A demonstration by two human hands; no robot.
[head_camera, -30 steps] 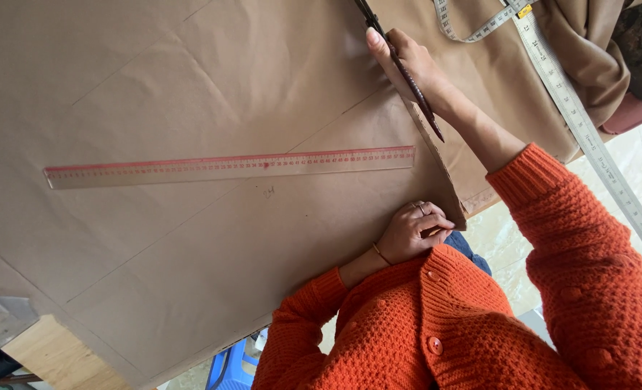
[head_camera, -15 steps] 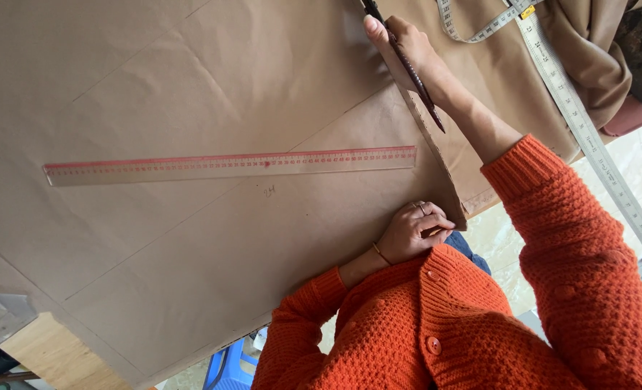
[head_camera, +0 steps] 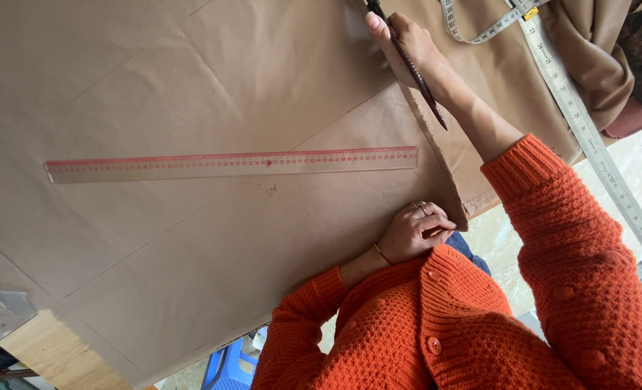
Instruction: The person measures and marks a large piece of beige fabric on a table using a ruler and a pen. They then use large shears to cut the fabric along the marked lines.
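Note:
A large sheet of brown pattern paper (head_camera: 212, 87) covers the table. On it lies a long clear ruler with red markings (head_camera: 234, 165). My right hand (head_camera: 407, 40) reaches out at the top and is shut on a long dark slim tool (head_camera: 415, 72), which lies along the paper's right edge. My left hand (head_camera: 413, 232) rests close to my body, its fingers curled on the paper's near corner (head_camera: 456, 217). Both arms wear orange knitted sleeves.
A metal ruler (head_camera: 588, 133) and a cloth tape measure (head_camera: 479, 29) lie at the right on brown fabric (head_camera: 588, 43). The wooden table edge (head_camera: 54, 354) shows at the lower left. A blue stool (head_camera: 227, 365) stands below.
My right hand with the dark tool has crept a little farther along the paper's edge, away from my body. The left hand and the ruler stay put.

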